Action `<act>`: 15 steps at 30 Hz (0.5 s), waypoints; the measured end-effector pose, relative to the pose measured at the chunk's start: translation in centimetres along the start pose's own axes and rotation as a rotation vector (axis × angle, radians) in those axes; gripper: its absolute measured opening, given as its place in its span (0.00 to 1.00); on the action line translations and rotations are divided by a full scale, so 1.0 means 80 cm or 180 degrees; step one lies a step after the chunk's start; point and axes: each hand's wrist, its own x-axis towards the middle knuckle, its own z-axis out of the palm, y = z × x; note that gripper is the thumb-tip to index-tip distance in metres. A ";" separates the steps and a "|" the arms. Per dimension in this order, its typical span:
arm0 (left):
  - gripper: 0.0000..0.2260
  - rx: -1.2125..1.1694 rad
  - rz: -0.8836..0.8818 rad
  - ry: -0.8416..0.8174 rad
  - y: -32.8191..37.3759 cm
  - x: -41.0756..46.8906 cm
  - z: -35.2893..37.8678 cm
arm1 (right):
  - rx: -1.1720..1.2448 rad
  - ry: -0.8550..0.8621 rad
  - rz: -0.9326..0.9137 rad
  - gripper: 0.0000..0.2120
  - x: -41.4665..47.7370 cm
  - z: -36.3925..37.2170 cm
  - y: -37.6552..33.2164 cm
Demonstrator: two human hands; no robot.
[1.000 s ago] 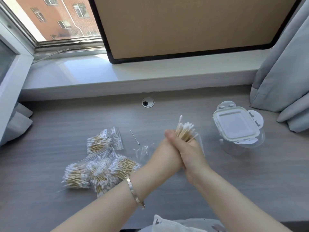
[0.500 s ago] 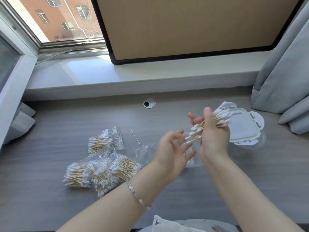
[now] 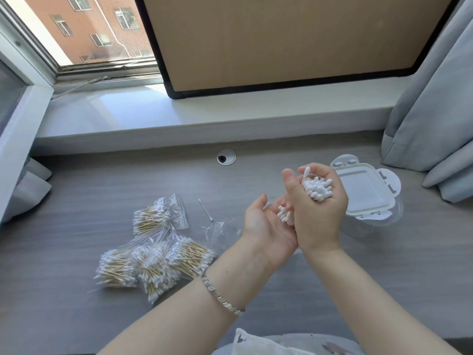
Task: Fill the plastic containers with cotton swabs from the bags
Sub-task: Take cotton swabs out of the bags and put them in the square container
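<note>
The right hand hides the shafts of the cotton swabs; only their tips show at either end. It also covers the container along its left edge. The curtain runs off the right edge.

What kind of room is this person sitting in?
Probably a home bedroom or study: a grey desk against a window sill, a curtain beside it, and a brick building outside.
</note>
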 end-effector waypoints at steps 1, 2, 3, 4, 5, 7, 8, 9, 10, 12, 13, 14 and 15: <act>0.31 -0.0032 0.0008 0.0033 0.001 0.001 -0.002 | 0.0016 -0.0028 -0.0058 0.15 -0.001 0.000 -0.001; 0.31 -0.0055 0.0012 0.0021 0.002 0.001 -0.002 | -0.0002 -0.0108 -0.0119 0.15 -0.002 -0.001 -0.001; 0.30 -0.0041 0.0032 -0.0016 0.003 0.001 -0.003 | -0.0036 -0.0222 -0.0155 0.15 -0.003 -0.002 -0.002; 0.29 0.0004 0.0060 -0.0060 0.004 0.003 -0.004 | -0.0080 -0.0348 -0.0158 0.15 -0.005 -0.004 -0.001; 0.28 0.0062 0.0088 -0.0090 0.005 0.002 -0.004 | -0.0110 -0.0463 -0.0128 0.15 -0.006 -0.006 0.001; 0.27 0.0225 0.0138 -0.0152 0.006 -0.002 -0.003 | -0.0143 -0.0600 0.0020 0.15 -0.007 -0.008 0.003; 0.26 0.0319 0.0161 -0.0166 0.006 -0.001 -0.005 | -0.0139 -0.0608 0.0123 0.15 -0.008 -0.009 0.004; 0.25 0.0454 0.0195 -0.0176 0.006 -0.002 -0.005 | -0.0120 -0.0591 0.0258 0.16 -0.008 -0.009 0.004; 0.25 0.0631 0.0244 -0.0210 0.006 -0.004 -0.007 | -0.0109 -0.0579 0.0427 0.15 -0.007 -0.010 0.004; 0.25 0.1240 0.0533 -0.0266 0.005 -0.004 -0.011 | -0.0085 -0.0711 0.0847 0.13 -0.002 -0.011 0.003; 0.25 0.1791 0.0829 -0.0261 0.005 -0.005 -0.016 | -0.0006 -0.0822 0.1097 0.15 0.002 -0.013 0.004; 0.24 0.2437 0.1211 -0.0251 0.007 -0.008 -0.020 | 0.0101 -0.0916 0.1355 0.18 0.005 -0.015 0.003; 0.23 0.3124 0.1629 -0.0311 0.010 -0.012 -0.025 | 0.0204 -0.0981 0.1588 0.19 0.008 -0.017 0.002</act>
